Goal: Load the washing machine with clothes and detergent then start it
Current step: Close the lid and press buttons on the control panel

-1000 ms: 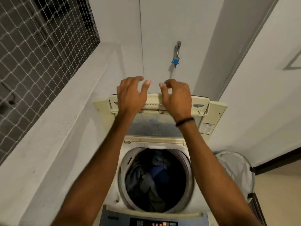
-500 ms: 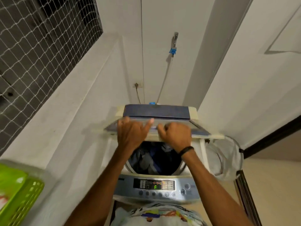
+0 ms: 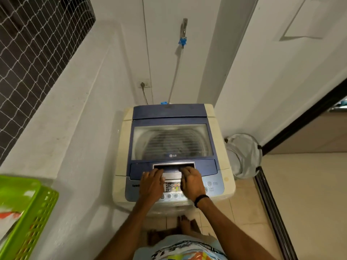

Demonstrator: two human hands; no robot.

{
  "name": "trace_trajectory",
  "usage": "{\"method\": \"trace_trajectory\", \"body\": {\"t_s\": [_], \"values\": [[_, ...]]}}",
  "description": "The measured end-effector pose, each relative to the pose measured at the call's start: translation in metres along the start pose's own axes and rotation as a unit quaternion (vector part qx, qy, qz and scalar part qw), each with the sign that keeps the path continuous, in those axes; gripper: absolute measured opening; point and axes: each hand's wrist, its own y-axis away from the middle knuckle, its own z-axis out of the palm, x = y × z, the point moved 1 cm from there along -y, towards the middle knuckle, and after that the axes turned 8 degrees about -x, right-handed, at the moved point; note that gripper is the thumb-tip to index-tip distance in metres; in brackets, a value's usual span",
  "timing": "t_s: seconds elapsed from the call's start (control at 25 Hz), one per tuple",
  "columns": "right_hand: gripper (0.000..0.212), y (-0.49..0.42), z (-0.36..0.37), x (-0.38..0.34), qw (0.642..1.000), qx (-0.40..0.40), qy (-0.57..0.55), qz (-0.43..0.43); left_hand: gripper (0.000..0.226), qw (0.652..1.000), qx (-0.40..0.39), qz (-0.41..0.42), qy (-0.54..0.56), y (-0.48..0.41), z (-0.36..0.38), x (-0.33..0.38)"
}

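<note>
Washing machine [image 3: 228, 184]: cream top-loader with a blue top, on the tiled floor [image 3: 309, 194], backed against the white back wall [image 3: 165, 53]
Lid [image 3: 172, 113]: down flat over the tub, blue frame round a clear window
Clothes [image 3: 174, 145]: dim grey shapes under the window, too hazy to tell apart
Handle recess [image 3: 173, 165]: dark slot in the middle of the lid's front edge
Left hand [image 3: 151, 185]: palm down at the front edge of the machine top, fingers fairly straight, tips at the left end of the recess, clasping nothing
Right hand [image 3: 191, 182]: palm down just beside the left, fingers stretched to the right end of the recess, tips in shadow, nothing clasped; black band [image 3: 201, 198] on the wrist
Control panel [image 3: 173, 186]: along the machine's front edge, lit display between the two hands, partly covered by both
Green basket [image 3: 37, 218]: lower left, blurred
Grey laundry bag [image 3: 244, 152]: on the floor, just beside the machine's right side
Tap [image 3: 185, 27]: high on the back wall, blue fitting below, hose [image 3: 175, 72] down to the machine's back edge
Socket [image 3: 145, 84]: on the back wall left of the hose, plug in
Feet [image 3: 185, 222]: bare, on the floor at the machine's front
</note>
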Motion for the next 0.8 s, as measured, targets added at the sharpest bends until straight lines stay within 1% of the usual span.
{"method": "trace_trajectory", "body": {"t_s": [0.04,0.12,0.16,0.2,0.24,0.32,0.4,0.56,0.68,0.8], "values": [[0.034,0.014,0.003,-0.001,0.999,0.023,-0.016,0.022,0.057,0.999,0.0,-0.003,0.032,0.009,0.002,-0.003],[0.04,0.047,0.009,0.003,0.996,0.049,-0.027,0.069,0.098,0.998,-0.013,-0.035,0.055,0.026,0.011,-0.017],[0.045,0.063,0.011,0.009,0.995,0.04,-0.021,0.084,0.116,0.998,-0.023,-0.047,0.046,0.033,0.017,-0.024],[0.053,0.078,0.016,0.019,0.995,0.02,-0.014,0.092,0.129,0.998,-0.037,-0.052,0.026,0.04,0.023,-0.028],[0.062,0.092,0.02,0.027,0.995,-0.005,-0.005,0.096,0.136,0.997,-0.048,-0.054,0.0,0.045,0.028,-0.031],[0.079,0.113,0.028,0.041,0.993,-0.06,0.02,0.104,0.142,0.997,-0.046,-0.059,-0.033,0.048,0.032,-0.031],[0.09,0.123,0.032,0.047,0.987,-0.102,0.051,0.111,0.143,0.996,-0.04,-0.07,-0.037,0.046,0.031,-0.026],[0.1,0.126,0.028,0.053,0.983,-0.124,0.085,0.103,0.142,0.993,-0.055,-0.101,-0.019,0.05,0.034,-0.02],[0.108,0.131,0.029,0.054,0.984,-0.139,0.056,0.094,0.14,0.991,-0.044,-0.123,-0.008,0.051,0.037,-0.015],[0.112,0.131,0.027,0.056,0.985,-0.143,0.043,0.087,0.14,0.992,-0.025,-0.126,-0.007,0.05,0.041,-0.013]]}}
